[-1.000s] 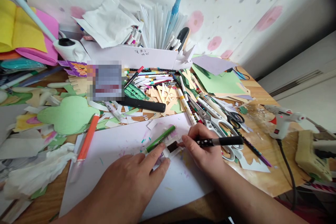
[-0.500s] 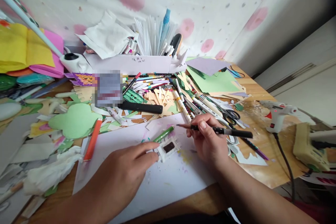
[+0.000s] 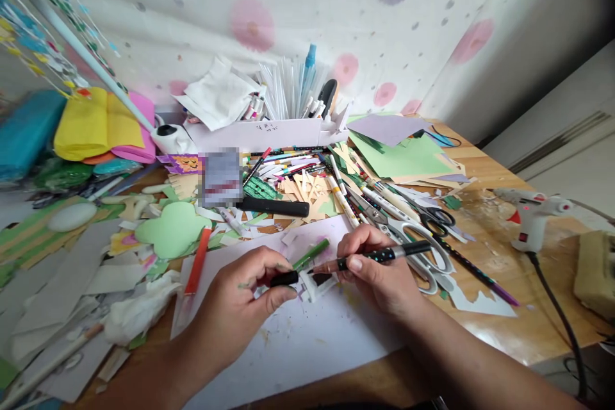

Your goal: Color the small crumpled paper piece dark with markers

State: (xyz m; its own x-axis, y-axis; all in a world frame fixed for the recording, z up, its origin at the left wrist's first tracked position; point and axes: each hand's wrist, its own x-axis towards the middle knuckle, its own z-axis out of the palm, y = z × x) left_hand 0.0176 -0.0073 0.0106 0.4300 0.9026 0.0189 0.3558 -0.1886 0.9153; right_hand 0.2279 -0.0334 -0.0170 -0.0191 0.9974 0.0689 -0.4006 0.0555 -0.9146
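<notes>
My right hand (image 3: 379, 275) grips a black marker pen (image 3: 372, 257) with coloured specks, its tip pointing left. Between the thumb and fingers of my left hand (image 3: 250, 282) is a black pen cap (image 3: 284, 278). The pen's tip is close to the open end of the cap; I cannot tell whether they touch. Just below the tip, a small white paper frame with a dark centre (image 3: 317, 286) lies on the white paper sheet (image 3: 307, 359), partly hidden by the pen and my right hand. A green marker (image 3: 312, 254) rests behind it.
An orange marker (image 3: 198, 261) lies left of my left hand. Scissors (image 3: 423, 250) and paper scraps are right of my right hand. A white glue gun (image 3: 535, 221) stands farther right. Pens, paper strips and a black bar (image 3: 273, 206) crowd the table's back, before a white box (image 3: 288, 133).
My left hand has left the small paper frame and now holds the black cap. My right hand has brought the pen tip down toward it. The camera view has shifted.
</notes>
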